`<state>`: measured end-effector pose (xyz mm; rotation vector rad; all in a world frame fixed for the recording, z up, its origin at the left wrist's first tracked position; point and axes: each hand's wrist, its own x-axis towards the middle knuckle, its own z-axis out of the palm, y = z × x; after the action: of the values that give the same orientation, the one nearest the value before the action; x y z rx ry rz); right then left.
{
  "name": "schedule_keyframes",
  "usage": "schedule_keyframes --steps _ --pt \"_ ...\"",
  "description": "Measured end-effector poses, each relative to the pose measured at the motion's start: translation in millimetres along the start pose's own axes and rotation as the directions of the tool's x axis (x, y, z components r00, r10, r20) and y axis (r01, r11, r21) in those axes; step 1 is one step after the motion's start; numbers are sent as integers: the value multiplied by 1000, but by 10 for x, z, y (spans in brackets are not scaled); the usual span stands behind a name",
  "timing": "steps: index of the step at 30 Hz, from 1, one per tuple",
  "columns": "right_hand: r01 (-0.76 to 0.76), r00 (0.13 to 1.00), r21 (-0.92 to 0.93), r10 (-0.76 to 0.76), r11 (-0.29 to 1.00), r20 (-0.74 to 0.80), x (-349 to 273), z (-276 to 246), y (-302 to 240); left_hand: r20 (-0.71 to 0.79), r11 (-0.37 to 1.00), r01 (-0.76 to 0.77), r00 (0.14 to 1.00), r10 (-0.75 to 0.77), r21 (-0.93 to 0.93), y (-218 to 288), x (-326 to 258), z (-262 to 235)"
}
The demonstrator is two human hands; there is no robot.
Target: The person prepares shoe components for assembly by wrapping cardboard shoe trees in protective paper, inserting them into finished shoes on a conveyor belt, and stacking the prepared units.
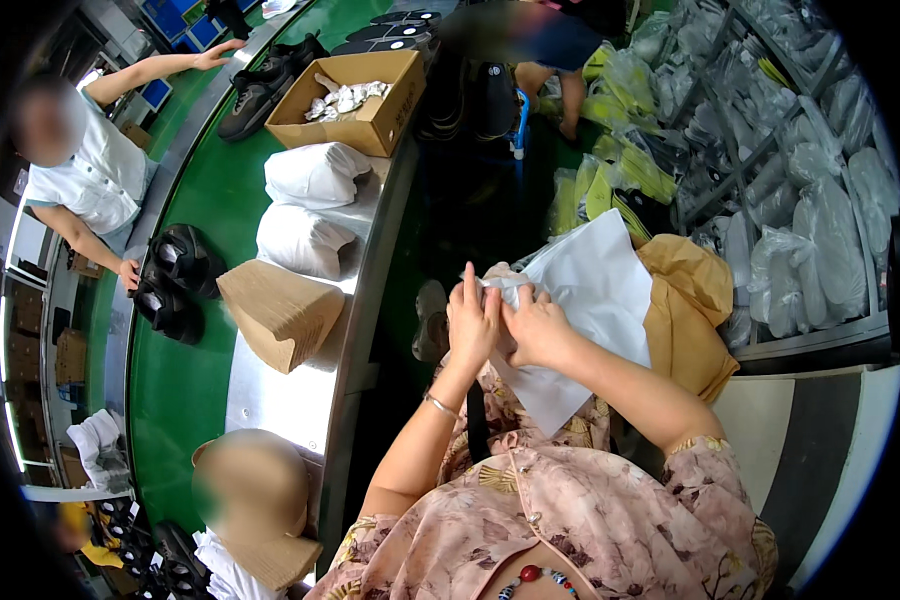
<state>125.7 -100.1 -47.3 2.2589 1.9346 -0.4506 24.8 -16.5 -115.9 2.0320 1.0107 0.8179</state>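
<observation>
Pink flowery cloth [620, 520] is closest in the head camera I watch. In front of it, the left hand [474, 322] and right hand [538, 328] pinch thin white paper [602, 290]. I see it is big and smooth, with pointy corners, but scrunched by the fingers. Brown paper [685, 300] sits beside it.

Paper sheets [600, 285] are right of centre, between the storage rack [820, 340] at upper right and the conveyor [165, 400] bearing sneakers [168, 300] at left.
</observation>
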Motion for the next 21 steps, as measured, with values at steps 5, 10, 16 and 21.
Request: schedule_keyframes --steps 5,10,16,21 --pt "77 995 0 -77 997 -62 -158 -188 23 158 909 261 963 -220 -326 -75 366 -126" --pt "162 984 22 -160 986 -80 -277 -343 -3 114 845 504 864 -491 -178 -252 426 -288" --pt "-161 870 33 158 986 -467 155 -685 274 -3 764 165 977 -213 -624 997 -78 -765" --pt "-174 732 127 215 976 -647 288 -1089 -229 180 590 321 941 -286 -741 814 90 -425"
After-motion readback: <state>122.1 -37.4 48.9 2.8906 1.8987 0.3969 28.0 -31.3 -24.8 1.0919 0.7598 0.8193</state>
